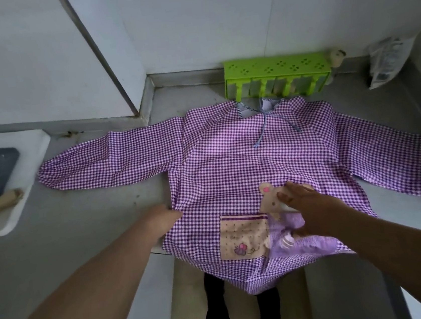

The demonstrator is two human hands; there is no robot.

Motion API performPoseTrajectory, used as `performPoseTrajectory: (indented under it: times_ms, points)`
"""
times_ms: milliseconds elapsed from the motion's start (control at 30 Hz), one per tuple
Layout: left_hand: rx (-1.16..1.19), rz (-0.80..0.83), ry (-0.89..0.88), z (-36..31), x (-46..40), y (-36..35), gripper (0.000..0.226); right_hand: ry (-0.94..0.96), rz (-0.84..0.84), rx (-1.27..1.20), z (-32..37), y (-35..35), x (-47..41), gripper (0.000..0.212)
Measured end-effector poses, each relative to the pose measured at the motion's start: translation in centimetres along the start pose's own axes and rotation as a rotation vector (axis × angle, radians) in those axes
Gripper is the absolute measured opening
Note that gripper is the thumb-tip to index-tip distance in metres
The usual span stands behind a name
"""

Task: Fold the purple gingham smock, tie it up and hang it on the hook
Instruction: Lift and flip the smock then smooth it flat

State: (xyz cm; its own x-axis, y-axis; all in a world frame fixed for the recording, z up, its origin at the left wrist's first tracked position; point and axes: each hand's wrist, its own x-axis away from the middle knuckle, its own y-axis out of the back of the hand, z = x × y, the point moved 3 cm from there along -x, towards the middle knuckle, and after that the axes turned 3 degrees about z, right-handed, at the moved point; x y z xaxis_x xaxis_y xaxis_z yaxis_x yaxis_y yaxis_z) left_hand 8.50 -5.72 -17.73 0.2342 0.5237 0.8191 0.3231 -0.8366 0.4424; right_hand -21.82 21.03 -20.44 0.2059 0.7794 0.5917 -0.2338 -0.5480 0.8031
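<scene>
The purple gingham smock point(243, 160) lies spread flat on the grey counter point(86, 226), both sleeves stretched out to the sides and its hem hanging over the front edge. Blue neck ties point(263, 127) trail down from the collar. A beige pocket point(242, 237) and a bear patch are sewn on the lower front. My left hand point(162, 220) is at the smock's left edge, its fingers hidden under the cloth. My right hand point(306, 206) lies flat with straight fingers on the bear patch.
A green plastic hook rack point(277, 75) stands against the back wall just behind the collar, a small plush toy point(337, 59) beside it. A white tray point(20, 181) with a dark cloth and a wooden handle sits at the left. A plastic bag point(387, 60) lies at the back right.
</scene>
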Motion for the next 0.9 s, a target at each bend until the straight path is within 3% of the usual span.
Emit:
performPoseTrajectory:
  times_ms: [67,200,267,333,400,467,533,600,633,700,767,833,900]
  points:
    - [0.104,0.072,-0.009,0.1,0.4,-0.3,0.057,-0.005,0.019,0.009,0.6,0.7,0.3,0.121]
    - [0.143,0.116,0.03,1.1,0.4,-0.2,0.069,-0.02,0.032,-0.008,1.3,1.9,1.1,0.12]
    - [0.046,0.068,0.063,1.6,0.4,0.3,0.062,-0.013,0.025,-0.011,1.5,2.1,1.3,0.119]
    - [-0.131,0.003,0.038,2.1,-0.2,1.0,0.04,-0.009,0.009,-0.02,1.4,2.2,1.4,0.118]
    - [-0.24,-0.113,-0.011,1.8,-0.9,1.5,0.043,-0.009,-0.007,-0.028,1.2,2.2,1.6,0.116]
    - [-0.468,-0.317,-0.171,0.1,-0.7,1.8,0.057,-0.007,-0.011,-0.028,1.3,2.5,2.1,0.11]
    - [-0.815,-0.438,-0.47,-2.8,0.4,0.7,0.053,0.001,-0.037,-0.032,1.4,3.1,2.3,0.097]
    - [-1.035,-0.341,-0.715,-5.5,1.1,-1.4,0.056,-0.015,-0.069,-0.07,1.2,3.7,2.2,0.081]
    - [-1.103,-0.258,-0.743,-6.5,0.8,-2.3,0.067,-0.04,-0.082,-0.08,1.0,4.0,2.2,0.076]
    - [-1.203,-0.146,-0.669,-8.0,-0.2,-3.8,0.095,-0.154,-0.116,-0.094,0.2,4.1,2.1,0.085]
    - [-1.287,-0.099,-0.527,-8.7,-1.4,-4.6,0.119,-0.329,-0.111,-0.163,-1.3,3.6,2.2,0.113]
    - [-1.305,-0.073,-0.389,-9.2,-2.1,-4.8,0.133,-0.405,-0.043,-0.195,-2.6,3.1,2.3,0.135]
    - [-1.31,-0.07,-0.284,-9.7,-2.2,-4.7,0.141,-0.403,-0.004,-0.181,-3.1,3.1,2.4,0.141]
